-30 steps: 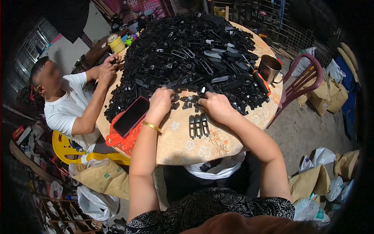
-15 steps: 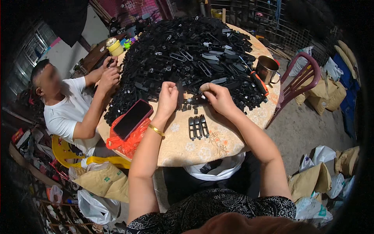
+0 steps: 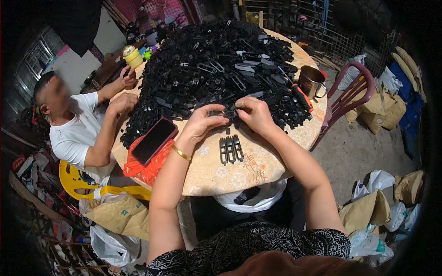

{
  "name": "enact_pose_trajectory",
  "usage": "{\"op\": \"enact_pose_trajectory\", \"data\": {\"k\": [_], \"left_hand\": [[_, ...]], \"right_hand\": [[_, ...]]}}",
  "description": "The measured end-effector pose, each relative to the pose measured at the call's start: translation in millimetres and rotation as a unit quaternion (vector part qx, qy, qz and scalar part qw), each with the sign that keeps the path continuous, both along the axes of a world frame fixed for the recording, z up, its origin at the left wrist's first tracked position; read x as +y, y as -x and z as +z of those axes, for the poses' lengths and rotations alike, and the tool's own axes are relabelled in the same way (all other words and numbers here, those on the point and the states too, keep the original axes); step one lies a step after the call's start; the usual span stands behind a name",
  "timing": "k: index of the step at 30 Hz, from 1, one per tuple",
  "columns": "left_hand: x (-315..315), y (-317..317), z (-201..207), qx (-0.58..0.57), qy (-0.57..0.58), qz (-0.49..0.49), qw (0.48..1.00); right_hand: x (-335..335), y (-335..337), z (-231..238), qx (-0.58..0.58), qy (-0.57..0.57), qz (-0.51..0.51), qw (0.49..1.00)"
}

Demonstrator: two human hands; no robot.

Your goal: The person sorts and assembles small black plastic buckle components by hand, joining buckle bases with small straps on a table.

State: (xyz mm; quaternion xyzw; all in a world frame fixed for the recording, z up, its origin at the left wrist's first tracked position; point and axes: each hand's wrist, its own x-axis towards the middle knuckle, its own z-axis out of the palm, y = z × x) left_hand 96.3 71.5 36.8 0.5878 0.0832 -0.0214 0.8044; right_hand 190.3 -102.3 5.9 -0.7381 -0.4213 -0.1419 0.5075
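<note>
Both hands have drawn in from the edge of the pile since a second ago and now meet over one piece, lifted just clear of the surface (image 3: 258,170).

Left hand (image 3: 202,122) and right hand (image 3: 255,112) hold a small black plastic part (image 3: 224,113) between them, one at each end. Fingers of both hands pinch it; thumbs press in toward the middle. Whether it is one piece or two being pushed together, cannot tell at this size.

Just below the hands, three finished-looking black pieces (image 3: 230,149) lie side by side in a neat row, apart from the heap. Large pile of black parts (image 3: 216,69) covers most of the round top behind the hands.

Judgement: the step in hand looks like fitting or snapping the held piece. Next move would call for setting it down beside the row, square with the other three, then reaching back to the near edge of the pile.

Also noted: dark phone (image 3: 154,140) on an orange bag (image 3: 147,165) to the left; metal cup (image 3: 311,82) at right; co-worker in white shirt (image 3: 76,133) busy at the far left edge.
</note>
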Motion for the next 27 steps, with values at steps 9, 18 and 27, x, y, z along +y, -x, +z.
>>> {"op": "enact_pose_trajectory", "data": {"k": [9, 18, 27], "left_hand": [[-16.4, -3.0, -11.0, -0.118, -0.116, 0.024, 0.986], [-29.3, -4.0, -21.9, -0.184, -0.269, 0.095, 0.941], [-26.4, 0.3, -5.5, -0.095, -0.043, 0.032, 0.994]], "right_hand": [[2.6, 10.8, 3.0, -0.063, 0.07, 0.012, 0.995], [2.4, 24.2, 7.8, -0.071, 0.068, 0.049, 0.994], [-1.0, 21.1, 14.0, -0.008, -0.048, 0.045, 0.998]]}}
